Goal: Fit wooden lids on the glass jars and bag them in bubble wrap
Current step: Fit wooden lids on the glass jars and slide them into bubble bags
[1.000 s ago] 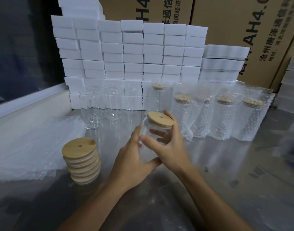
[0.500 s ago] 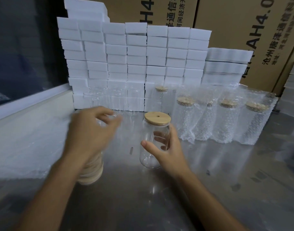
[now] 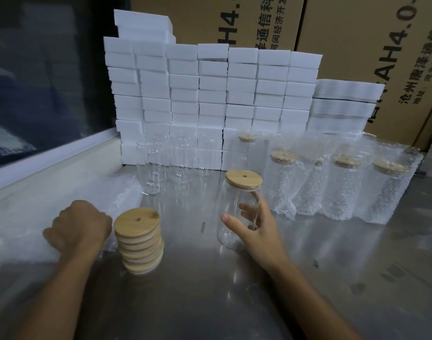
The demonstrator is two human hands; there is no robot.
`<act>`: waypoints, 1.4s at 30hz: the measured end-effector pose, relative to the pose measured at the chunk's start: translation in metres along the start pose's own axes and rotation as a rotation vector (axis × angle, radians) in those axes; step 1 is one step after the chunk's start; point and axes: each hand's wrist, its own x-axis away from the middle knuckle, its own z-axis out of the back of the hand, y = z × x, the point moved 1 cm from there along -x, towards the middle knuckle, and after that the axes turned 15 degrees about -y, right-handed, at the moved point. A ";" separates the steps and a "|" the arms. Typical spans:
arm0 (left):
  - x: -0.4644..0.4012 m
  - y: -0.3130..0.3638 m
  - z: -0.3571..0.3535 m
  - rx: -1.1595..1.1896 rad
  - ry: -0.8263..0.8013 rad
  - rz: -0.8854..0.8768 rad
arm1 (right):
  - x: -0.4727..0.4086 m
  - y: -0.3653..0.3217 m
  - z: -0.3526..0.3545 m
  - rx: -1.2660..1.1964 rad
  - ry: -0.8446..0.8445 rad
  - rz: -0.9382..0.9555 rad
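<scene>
Head view: right hand [image 3: 255,225] grips lidded jar [image 3: 237,212] upright on tabletop [image 3: 234,303]. Left hand [image 3: 79,225] fisted on bubble wrap [image 3: 21,217], just left of lid stack [image 3: 139,241]; grasp unclear.

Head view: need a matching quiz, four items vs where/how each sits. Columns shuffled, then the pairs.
Items:
1. lidded jar
2. lid stack
3. bare jars
4. bagged jars

States:
A. open-topped, in front of the white blocks
B. standing in bubble wrap, right rear
C. held by the right hand
D. beside the left hand, which rests on the bubble bags

Pairs: 1-C, 2-D, 3-A, 4-B
</scene>
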 end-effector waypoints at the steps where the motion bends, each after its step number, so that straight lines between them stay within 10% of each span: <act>1: 0.000 0.000 -0.001 -0.003 0.016 -0.009 | 0.000 0.000 0.001 0.010 0.006 -0.001; 13: 0.034 0.037 0.019 0.194 0.508 -0.728 | 0.008 -0.025 0.009 0.207 0.562 0.333; 24: 0.110 0.071 -0.015 0.084 0.377 -1.432 | 0.012 -0.038 -0.004 0.028 0.308 0.355; 34: 0.108 0.063 -0.050 -0.219 0.015 -1.137 | 0.007 -0.019 -0.006 0.191 0.352 0.259; 42: 0.128 0.068 -0.066 0.604 -0.398 -0.950 | 0.009 -0.010 -0.021 0.363 0.164 0.186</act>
